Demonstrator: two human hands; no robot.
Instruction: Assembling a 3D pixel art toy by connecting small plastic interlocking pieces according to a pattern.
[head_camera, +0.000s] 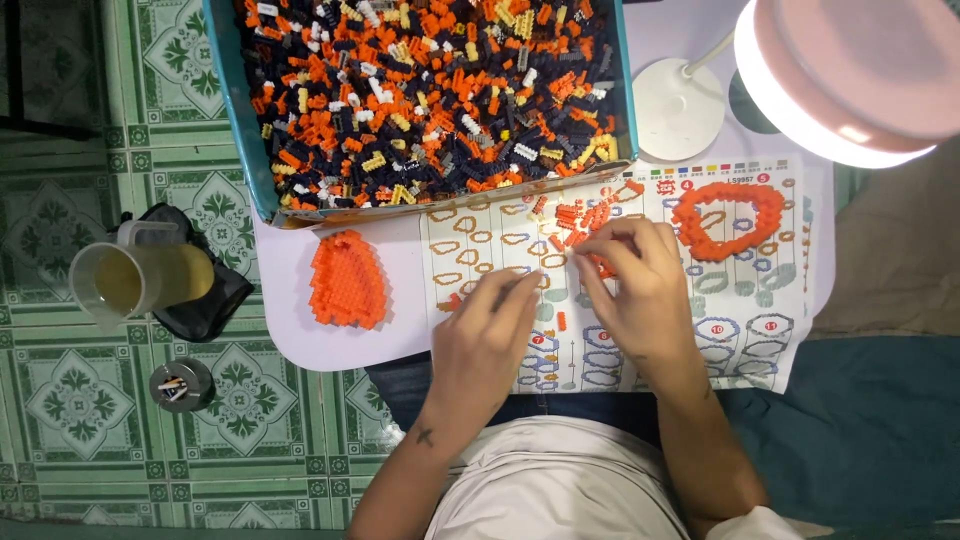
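My left hand (490, 335) rests on the printed instruction sheet (745, 340), fingers curled together near a few small orange bricks (452, 300). My right hand (630, 285) pinches at a loose pile of orange bricks (580, 218) on the sheet; what its fingertips hold is too small to tell. An oval solid orange brick slab (348, 280) lies to the left on the white table (300, 330). An orange brick ring (728, 218) lies on the sheet to the right.
A blue tray (232, 110) full of orange, dark, yellow and white small bricks sits at the back. A lit desk lamp (850, 70) with a round white base (678, 108) stands at right. A plastic jug (135, 278) and an ashtray (180, 383) sit on the green tiled floor.
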